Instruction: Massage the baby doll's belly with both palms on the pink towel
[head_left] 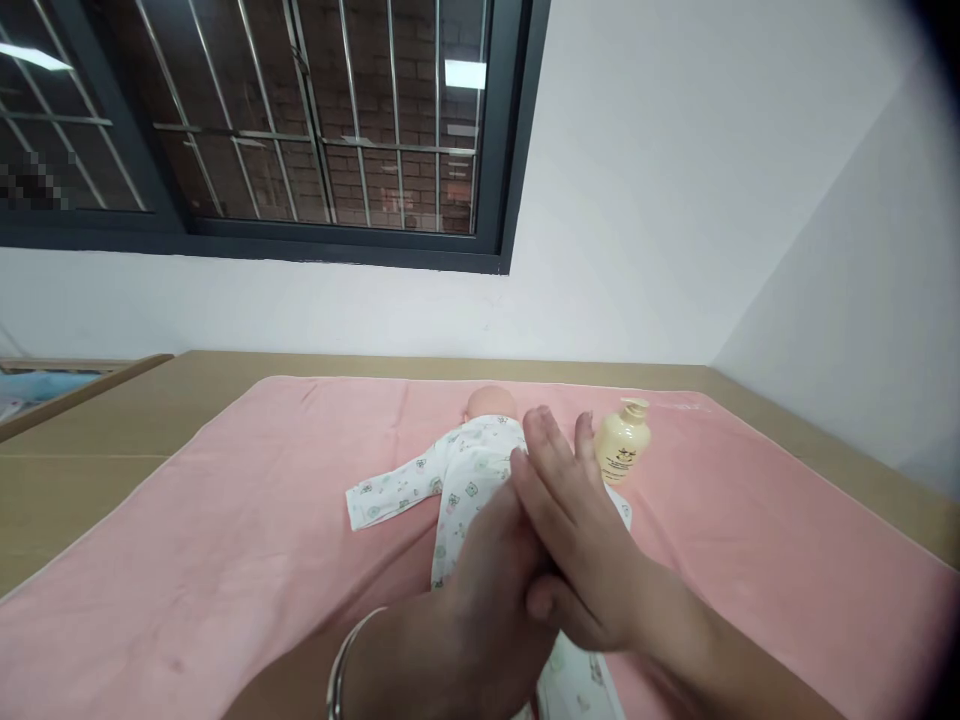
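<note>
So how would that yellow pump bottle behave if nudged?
The pump bottle looks smooth, so it may feel slippery. On the pink cloth, it might drag rather than slide, and a push near its narrow pump top could tip it.

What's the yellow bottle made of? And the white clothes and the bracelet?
The bottle looks like smooth, slightly shiny plastic, with a pump top and soft highlights. The white clothes look like matte cloth, maybe cotton: the sleeve lies flat and doesn't shine. The bracelet is probably polished metal, since it gleams silvery.
</note>
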